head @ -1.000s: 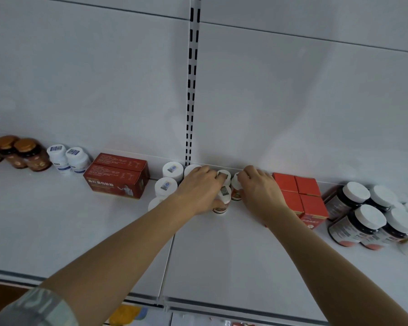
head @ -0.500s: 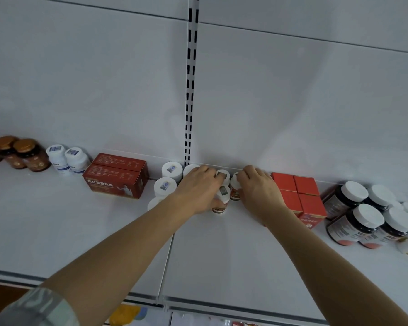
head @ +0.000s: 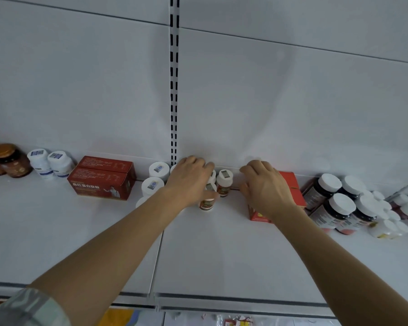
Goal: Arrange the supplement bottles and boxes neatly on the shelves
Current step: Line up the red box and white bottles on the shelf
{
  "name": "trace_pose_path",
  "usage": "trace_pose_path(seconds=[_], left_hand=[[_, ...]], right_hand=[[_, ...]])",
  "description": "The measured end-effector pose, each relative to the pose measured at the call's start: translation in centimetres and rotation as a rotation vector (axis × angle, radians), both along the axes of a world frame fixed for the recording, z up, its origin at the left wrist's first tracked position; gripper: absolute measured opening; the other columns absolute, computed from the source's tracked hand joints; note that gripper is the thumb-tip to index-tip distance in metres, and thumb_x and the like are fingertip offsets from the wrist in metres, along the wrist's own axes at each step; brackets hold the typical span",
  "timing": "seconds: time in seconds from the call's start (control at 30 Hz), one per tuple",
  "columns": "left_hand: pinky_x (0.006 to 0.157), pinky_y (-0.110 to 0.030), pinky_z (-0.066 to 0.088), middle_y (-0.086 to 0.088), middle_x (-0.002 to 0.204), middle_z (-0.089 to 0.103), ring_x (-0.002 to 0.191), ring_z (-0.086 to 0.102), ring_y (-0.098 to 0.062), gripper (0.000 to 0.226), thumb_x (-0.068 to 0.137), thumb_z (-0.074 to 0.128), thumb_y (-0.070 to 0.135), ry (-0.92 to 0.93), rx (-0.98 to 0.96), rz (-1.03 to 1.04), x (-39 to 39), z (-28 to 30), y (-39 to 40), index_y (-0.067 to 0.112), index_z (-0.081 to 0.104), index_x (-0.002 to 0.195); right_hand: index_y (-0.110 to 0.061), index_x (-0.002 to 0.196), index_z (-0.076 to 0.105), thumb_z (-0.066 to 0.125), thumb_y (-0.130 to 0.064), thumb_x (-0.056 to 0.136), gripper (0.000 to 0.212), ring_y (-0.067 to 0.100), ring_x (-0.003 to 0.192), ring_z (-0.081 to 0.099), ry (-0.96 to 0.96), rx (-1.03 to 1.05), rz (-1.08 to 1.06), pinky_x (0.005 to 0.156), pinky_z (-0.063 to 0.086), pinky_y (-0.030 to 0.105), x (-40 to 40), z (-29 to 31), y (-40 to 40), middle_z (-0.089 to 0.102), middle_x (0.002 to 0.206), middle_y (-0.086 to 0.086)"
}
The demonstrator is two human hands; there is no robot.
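While both hands work at the back of the white shelf (head: 222, 255), I judge the step in hand to be closing up the middle groups. My left hand (head: 189, 182) lies over the small red-labelled bottles (head: 224, 184), fingers curled round the cluster and thumb against the front one; whether it truly grips or only steadies them I cannot tell. My right hand (head: 265, 184) rests on the red boxes (head: 292, 189), fingers bent over their near-left edge, seemingly holding the stack. A clear gap stands between bottles and boxes. White-capped bottles (head: 154, 177) sit just left of my left hand, beside the long red carton (head: 103, 180); dark jars (head: 335, 203) crowd the right. Next, I judge, the boxes need drawing level beside the bottles without toppling them.
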State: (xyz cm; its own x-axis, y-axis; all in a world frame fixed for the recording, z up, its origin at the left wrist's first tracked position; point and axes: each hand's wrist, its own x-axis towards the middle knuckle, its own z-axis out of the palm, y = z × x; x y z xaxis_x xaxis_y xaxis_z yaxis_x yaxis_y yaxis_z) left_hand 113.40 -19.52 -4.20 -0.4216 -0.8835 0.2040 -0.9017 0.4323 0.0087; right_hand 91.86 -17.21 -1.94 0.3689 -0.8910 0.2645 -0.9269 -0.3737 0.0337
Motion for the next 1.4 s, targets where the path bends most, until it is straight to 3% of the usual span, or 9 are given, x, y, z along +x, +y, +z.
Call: trace_pose_path(seconds=[0.1, 0.3, 0.47, 0.6, 1.0, 1.4], left_hand=[[0.097, -0.037, 0.038, -0.003, 0.115, 0.058, 0.111, 0.049, -0.027, 0.075, 0.074, 0.06, 0.072, 0.049, -0.021, -0.011, -1.1, 0.8, 0.1, 0.017, 0.052, 0.124], [0.094, -0.039, 0.043, -0.004, 0.113, 0.06, 0.108, 0.051, -0.026, 0.069, 0.082, 0.053, 0.069, 0.111, -0.036, -0.11, -6.3, 1.9, 1.2, 0.018, 0.049, 0.129], [0.098, -0.044, 0.044, -0.006, 0.13, 0.056, 0.118, 0.049, -0.028, 0.085, 0.079, 0.054, 0.074, 0.082, 0.07, -0.109, -10.9, 1.4, 1.8, 0.02, 0.038, 0.142], [0.095, -0.043, 0.047, -0.008, 0.13, 0.056, 0.119, 0.052, -0.031, 0.092, 0.075, 0.065, 0.068, 0.034, 0.163, -0.026, -13.7, 0.7, 2.0, 0.018, 0.031, 0.145], [0.073, -0.039, 0.052, -0.011, 0.112, 0.064, 0.099, 0.064, -0.03, 0.086, 0.081, 0.073, 0.044, 0.007, 0.212, 0.079, -15.8, 0.0, 2.0, 0.013, 0.027, 0.147], [0.069, -0.041, 0.053, -0.013, 0.106, 0.066, 0.094, 0.065, -0.032, 0.084, 0.084, 0.07, 0.042, 0.004, 0.168, 0.074, -15.7, -0.6, 1.9, 0.013, 0.024, 0.147]], right_hand=[[-0.009, 0.104, 0.065, 0.056, -0.026, 0.09, 0.024, 0.034, 0.094, 0.058, -0.008, -0.023, -0.043, 0.078, 0.049, 0.043, -2.4, 0.7, 0.9, 0.062, 0.102, 0.01], [-0.017, 0.123, 0.056, 0.053, -0.043, 0.088, 0.044, 0.029, 0.101, 0.06, -0.016, 0.085, -0.101, 0.077, 0.053, 0.041, -8.2, 1.8, 2.4, 0.06, 0.114, 0.005], [-0.024, 0.135, 0.044, 0.054, -0.06, 0.075, 0.07, 0.029, 0.112, 0.056, 0.061, 0.207, -0.08, 0.09, 0.048, 0.043, -11.5, 1.3, 2.5, 0.05, 0.132, 0.002], [-0.023, 0.142, 0.033, 0.061, -0.058, 0.075, 0.081, 0.028, 0.12, 0.053, 0.159, 0.24, -0.008, 0.091, 0.049, 0.043, -13.2, 0.5, 1.3, 0.038, 0.142, 0.003], [-0.012, 0.143, 0.031, 0.07, -0.04, 0.075, 0.083, 0.036, 0.091, 0.064, 0.105, 0.264, 0.091, 0.071, 0.056, 0.044, -14.1, -2.2, -0.5, 0.026, 0.147, 0.012], [-0.013, 0.148, 0.023, 0.07, -0.044, 0.079, 0.09, 0.034, 0.108, 0.06, 0.087, 0.243, 0.058, 0.081, 0.054, 0.041, -13.8, -3.1, -0.1, 0.017, 0.155, 0.012]])
